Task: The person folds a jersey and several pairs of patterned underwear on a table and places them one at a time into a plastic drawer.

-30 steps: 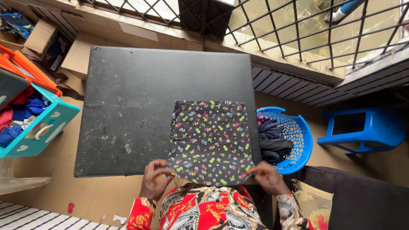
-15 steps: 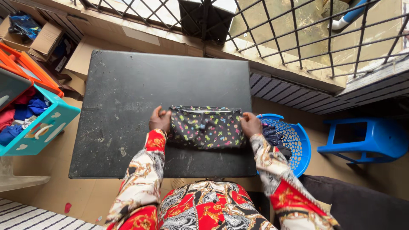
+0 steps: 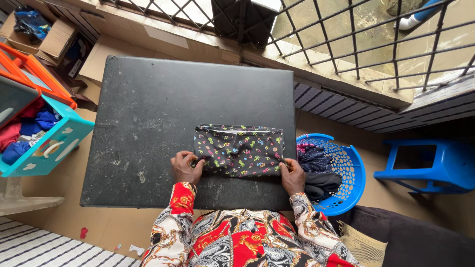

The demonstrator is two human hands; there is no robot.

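Observation:
A black cloth with small bright prints lies folded into a wide strip on the black table, toward its right side. My left hand pinches the cloth's near left corner. The near right corner is held by my right hand. Both hands rest on the table top, with patterned red, white and black sleeves behind them.
A blue perforated basket with dark clothes stands on the floor right of the table. Further right is a blue plastic stool. A teal bin of clothes sits at the left, cardboard boxes behind it. A barred window runs along the far side.
The cloth hung flat off the table's near edge, then was folded in half away from me. My hands went from its far corners back to its near corners.

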